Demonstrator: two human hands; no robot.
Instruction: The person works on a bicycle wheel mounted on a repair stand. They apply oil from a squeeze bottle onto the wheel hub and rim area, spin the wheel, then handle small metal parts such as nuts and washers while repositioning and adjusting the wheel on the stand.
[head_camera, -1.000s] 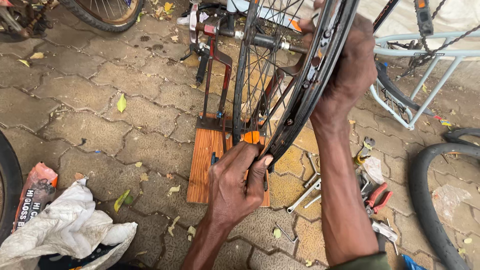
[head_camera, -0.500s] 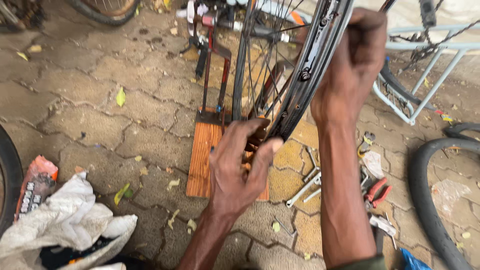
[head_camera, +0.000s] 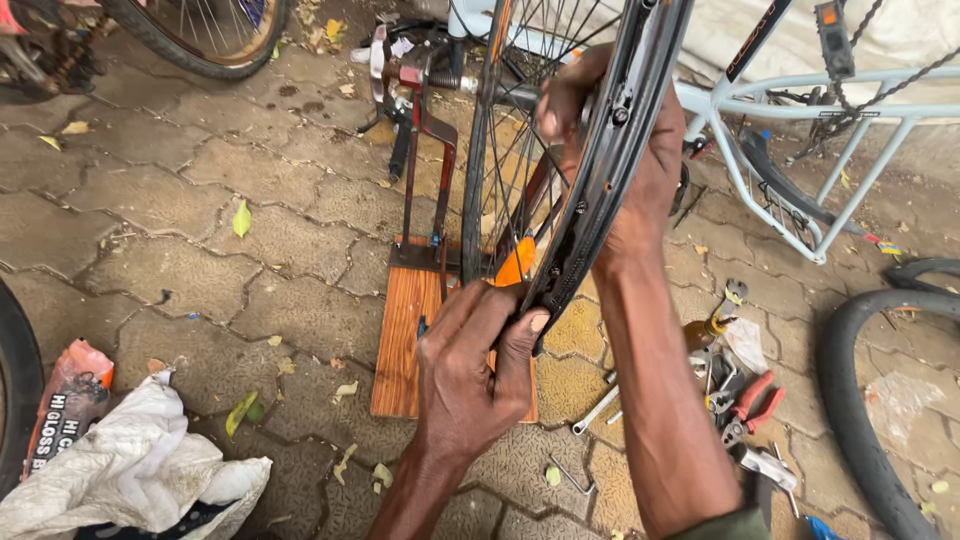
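Grey paving (head_camera: 200, 220) carries a wooden board (head_camera: 405, 340) with a metal stand, where a bare wheel rim (head_camera: 600, 170) sits upright above the board's far end. The right hand (head_camera: 640, 160) grips the rim's upper part, fingers wrapped round it. The left hand (head_camera: 475, 375) pinches its lower edge, near pliers (head_camera: 745, 405).

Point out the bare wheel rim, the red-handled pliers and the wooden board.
wheel rim (head_camera: 610, 170), head view, on the rim's inner channel
red-handled pliers (head_camera: 752, 405), head view, on the handles
wooden board (head_camera: 405, 340), head view, on its bare left strip
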